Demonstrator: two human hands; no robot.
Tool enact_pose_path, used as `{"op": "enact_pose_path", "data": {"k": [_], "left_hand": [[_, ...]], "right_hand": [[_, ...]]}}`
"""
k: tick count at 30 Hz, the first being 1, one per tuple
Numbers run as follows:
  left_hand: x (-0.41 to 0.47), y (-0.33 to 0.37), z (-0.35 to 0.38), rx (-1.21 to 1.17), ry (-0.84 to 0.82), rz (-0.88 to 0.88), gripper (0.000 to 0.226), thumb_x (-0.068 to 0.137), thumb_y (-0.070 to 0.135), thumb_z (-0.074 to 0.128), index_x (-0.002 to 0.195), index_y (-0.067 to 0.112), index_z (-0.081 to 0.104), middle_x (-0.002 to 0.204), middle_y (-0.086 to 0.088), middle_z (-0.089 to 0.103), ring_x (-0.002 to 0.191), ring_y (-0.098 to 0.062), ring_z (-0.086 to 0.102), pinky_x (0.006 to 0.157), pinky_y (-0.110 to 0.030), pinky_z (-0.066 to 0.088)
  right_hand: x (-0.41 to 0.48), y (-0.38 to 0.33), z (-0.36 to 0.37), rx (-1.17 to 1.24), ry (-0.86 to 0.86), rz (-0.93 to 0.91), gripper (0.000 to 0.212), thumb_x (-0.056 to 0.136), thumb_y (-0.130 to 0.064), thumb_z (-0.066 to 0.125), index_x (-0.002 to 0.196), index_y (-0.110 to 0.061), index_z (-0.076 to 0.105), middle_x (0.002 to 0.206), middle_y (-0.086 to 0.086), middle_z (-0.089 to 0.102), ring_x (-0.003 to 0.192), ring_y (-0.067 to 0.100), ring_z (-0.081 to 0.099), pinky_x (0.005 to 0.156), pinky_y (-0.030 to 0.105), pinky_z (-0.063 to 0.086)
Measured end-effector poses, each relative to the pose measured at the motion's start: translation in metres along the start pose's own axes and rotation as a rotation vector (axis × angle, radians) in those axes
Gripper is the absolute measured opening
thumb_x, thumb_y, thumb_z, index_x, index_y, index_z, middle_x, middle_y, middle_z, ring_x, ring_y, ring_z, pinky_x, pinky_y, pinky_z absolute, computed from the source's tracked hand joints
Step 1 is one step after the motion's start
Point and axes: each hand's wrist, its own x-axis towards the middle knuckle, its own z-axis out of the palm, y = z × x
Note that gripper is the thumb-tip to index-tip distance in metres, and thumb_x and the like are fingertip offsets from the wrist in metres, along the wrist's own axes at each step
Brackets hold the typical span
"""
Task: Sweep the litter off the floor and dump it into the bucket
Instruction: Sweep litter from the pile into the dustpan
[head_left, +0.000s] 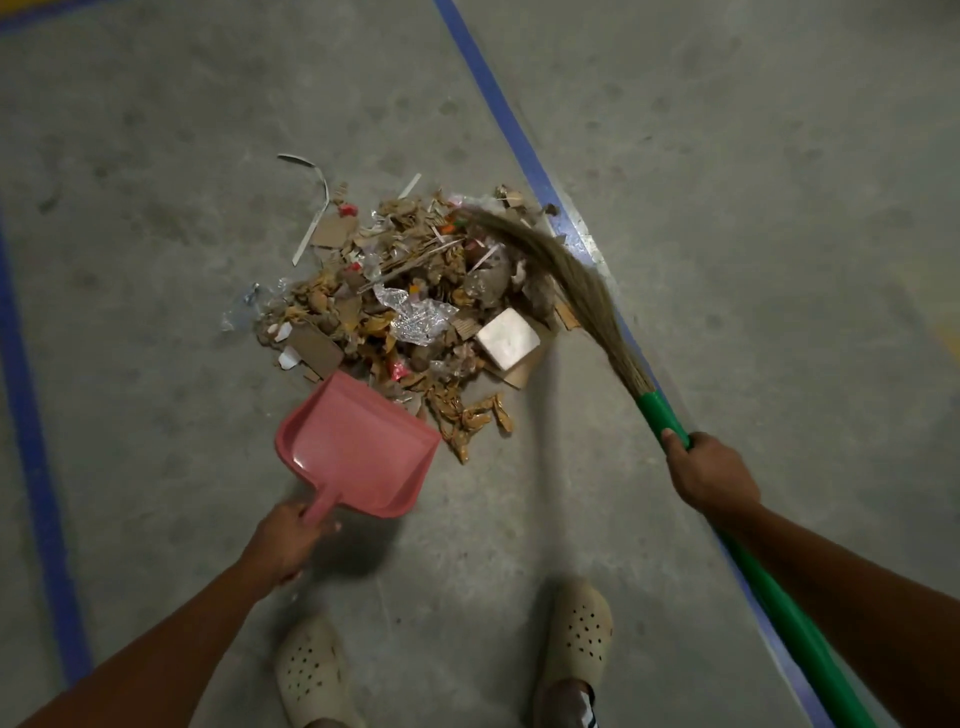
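The left hand (283, 540) curls round the stubby handle of a smooth pink plastic dustpan (358, 447), whose wide lip is at the near edge of a ragged heap of cardboard scraps and crinkled foil (405, 306) on the grey concrete floor (156, 156). The right hand (709, 475) grips a green-handled grass broom (566, 275), its soft bristles bent over the heap's far side.

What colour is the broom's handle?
Green: the broom handle, gripped by the right hand, shows clearly in the head view.
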Motion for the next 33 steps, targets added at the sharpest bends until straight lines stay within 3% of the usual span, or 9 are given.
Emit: {"op": "enact_pose_path", "data": {"k": [5, 8, 10, 13, 17, 22, 26, 28, 33], "left_hand": [[0.050, -0.007, 0.009, 0.058, -0.053, -0.061, 0.026, 0.093, 0.025, 0.070, 0.095, -0.001, 0.070, 0.057, -0.010, 0.056, 0.036, -0.017, 0.043, 0.045, -0.024, 0.034], [0.084, -0.006, 0.020, 0.084, -0.049, -0.060, 0.036, 0.097, 0.030, 0.066, 0.092, -0.005, 0.068, 0.052, -0.009, 0.056, 0.030, -0.016, 0.042, 0.040, -0.021, 0.034], [0.100, 0.001, 0.030, 0.107, -0.069, -0.042, 0.033, 0.097, 0.029, 0.065, 0.092, -0.004, 0.066, 0.046, -0.005, 0.054, 0.029, -0.015, 0.042, 0.038, -0.019, 0.033], [0.119, 0.009, 0.047, 0.159, -0.088, -0.003, 0.018, 0.097, 0.016, 0.062, 0.093, -0.002, 0.063, 0.047, -0.002, 0.054, 0.033, -0.014, 0.045, 0.041, -0.021, 0.033], [0.134, 0.006, 0.068, 0.200, -0.040, 0.073, 0.012, 0.091, 0.012, 0.065, 0.099, 0.004, 0.063, 0.074, -0.014, 0.064, 0.059, -0.025, 0.055, 0.055, -0.029, 0.039], [0.141, 0.030, 0.090, 0.201, -0.020, 0.160, 0.007, 0.090, 0.013, 0.065, 0.090, 0.014, 0.058, 0.084, -0.011, 0.061, 0.075, -0.030, 0.059, 0.060, -0.030, 0.037], [0.144, 0.039, 0.096, 0.174, -0.007, 0.183, 0.010, 0.091, 0.014, 0.063, 0.100, 0.009, 0.065, 0.091, -0.013, 0.063, 0.080, -0.030, 0.060, 0.069, -0.030, 0.041], [0.141, 0.036, 0.096, 0.146, 0.010, 0.194, 0.012, 0.091, 0.014, 0.063, 0.101, 0.007, 0.066, 0.090, -0.014, 0.064, 0.078, -0.032, 0.062, 0.067, -0.031, 0.042], [0.127, 0.026, 0.088, 0.014, 0.026, 0.167, 0.012, 0.090, 0.014, 0.064, 0.084, 0.013, 0.054, 0.074, -0.011, 0.059, 0.054, -0.024, 0.054, 0.051, -0.029, 0.042]], "right_hand": [[0.068, -0.041, 0.031, 0.023, -0.113, 0.021, 0.051, 0.108, -0.041, 0.033, 0.097, 0.000, 0.061, 0.093, 0.022, 0.069, 0.082, 0.034, 0.067, 0.082, 0.040, 0.057], [0.098, -0.053, 0.063, 0.055, -0.151, 0.060, 0.054, 0.105, -0.043, 0.036, 0.088, -0.002, 0.065, 0.071, 0.015, 0.070, 0.055, 0.025, 0.066, 0.055, 0.029, 0.052], [0.101, -0.049, 0.082, 0.033, -0.145, 0.057, 0.059, 0.103, -0.049, 0.036, 0.086, -0.001, 0.065, 0.064, 0.012, 0.067, 0.044, 0.023, 0.063, 0.047, 0.026, 0.048], [0.095, -0.032, 0.105, -0.094, -0.146, -0.046, 0.056, 0.103, -0.054, 0.034, 0.096, -0.004, 0.060, 0.080, 0.014, 0.067, 0.059, 0.028, 0.066, 0.051, 0.029, 0.048], [0.084, -0.024, 0.131, -0.150, -0.160, -0.165, 0.056, 0.104, -0.055, 0.031, 0.102, -0.008, 0.061, 0.090, 0.014, 0.064, 0.079, 0.032, 0.061, 0.069, 0.036, 0.047], [0.052, -0.037, 0.163, -0.171, -0.173, -0.222, 0.049, 0.104, -0.057, 0.032, 0.098, -0.016, 0.058, 0.086, 0.009, 0.062, 0.074, 0.027, 0.059, 0.067, 0.036, 0.047], [0.024, -0.049, 0.186, -0.139, -0.179, -0.244, 0.049, 0.103, -0.058, 0.031, 0.103, -0.017, 0.058, 0.076, 0.002, 0.057, 0.065, 0.018, 0.057, 0.056, 0.031, 0.042], [0.013, -0.050, 0.190, -0.135, -0.158, -0.239, 0.050, 0.104, -0.058, 0.030, 0.107, -0.017, 0.057, 0.074, 0.000, 0.055, 0.063, 0.017, 0.055, 0.054, 0.031, 0.040], [-0.021, -0.032, 0.182, -0.179, -0.095, -0.264, 0.045, 0.102, -0.062, 0.030, 0.108, -0.024, 0.054, 0.070, -0.004, 0.056, 0.059, 0.012, 0.057, 0.049, 0.027, 0.040]]}}
